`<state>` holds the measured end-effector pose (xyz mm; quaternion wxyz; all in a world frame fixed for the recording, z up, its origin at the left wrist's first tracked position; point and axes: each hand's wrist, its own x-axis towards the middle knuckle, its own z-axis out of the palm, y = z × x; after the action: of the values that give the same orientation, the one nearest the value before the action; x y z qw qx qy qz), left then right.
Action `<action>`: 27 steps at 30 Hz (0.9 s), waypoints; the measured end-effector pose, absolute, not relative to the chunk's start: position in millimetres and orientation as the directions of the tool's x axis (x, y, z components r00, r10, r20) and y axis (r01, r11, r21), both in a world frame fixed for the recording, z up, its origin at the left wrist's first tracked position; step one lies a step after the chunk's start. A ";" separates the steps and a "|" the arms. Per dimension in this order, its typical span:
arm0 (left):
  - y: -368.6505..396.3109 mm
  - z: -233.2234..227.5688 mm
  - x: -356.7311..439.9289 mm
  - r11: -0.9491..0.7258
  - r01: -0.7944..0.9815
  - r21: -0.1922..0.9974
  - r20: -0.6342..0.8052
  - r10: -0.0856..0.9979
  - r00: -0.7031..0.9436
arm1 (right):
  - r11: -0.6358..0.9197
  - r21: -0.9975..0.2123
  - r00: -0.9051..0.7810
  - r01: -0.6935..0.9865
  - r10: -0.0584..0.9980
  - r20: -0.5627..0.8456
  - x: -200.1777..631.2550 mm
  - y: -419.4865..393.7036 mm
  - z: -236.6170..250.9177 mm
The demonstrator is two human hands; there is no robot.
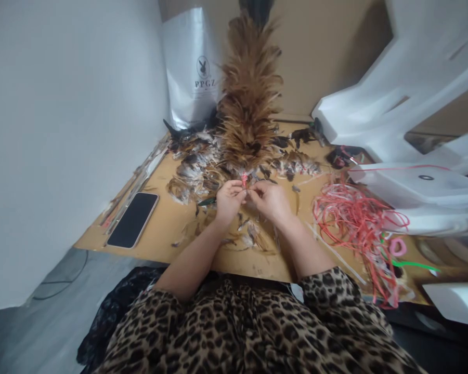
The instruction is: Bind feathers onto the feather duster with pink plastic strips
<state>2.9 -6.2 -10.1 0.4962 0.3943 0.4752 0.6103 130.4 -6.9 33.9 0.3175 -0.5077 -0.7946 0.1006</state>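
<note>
A long bundle of brown feathers lies up the middle of the table, away from me. Red binding is wound around its near end. My left hand is closed just below that binding, at the bundle's end. Close on its right, my right hand pinches with thumb and forefinger, fingertips almost meeting those of the left. What sits between these right fingertips is too small to make out. Loose feathers lie in a heap to the left of the bundle, and more are scattered under my wrists.
A phone lies at the table's left. Tangled red and white strips spread at the right, beside a white sewing machine. Near them are a pink ring and a green strip. A silver bag stands at the back.
</note>
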 end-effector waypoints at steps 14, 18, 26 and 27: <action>-11.7 -21.7 5.7 -0.296 -0.150 0.943 0.248 0.929 -0.274 | 0.617 -0.534 -0.407 0.578 0.785 0.466 115.8 -16.3 36.9; -11.3 -17.2 8.3 -0.262 -0.237 0.936 0.189 0.937 -0.293 | 0.663 -0.486 -0.468 0.570 0.748 0.471 118.7 -16.3 38.3; -6.1 -17.9 5.7 -0.191 -0.376 0.907 0.071 0.949 -0.308 | 0.597 -0.605 -0.346 0.527 0.801 0.489 110.3 -22.7 31.4; -5.1 -18.7 5.3 -0.180 -0.414 0.892 0.054 0.953 -0.299 | 0.546 -0.684 -0.305 0.483 0.838 0.453 110.7 -21.8 29.8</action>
<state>5.3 -5.1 -18.7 0.4922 0.3293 0.4093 0.6941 110.7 -21.8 29.8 0.4092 -0.4244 -0.7782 0.2163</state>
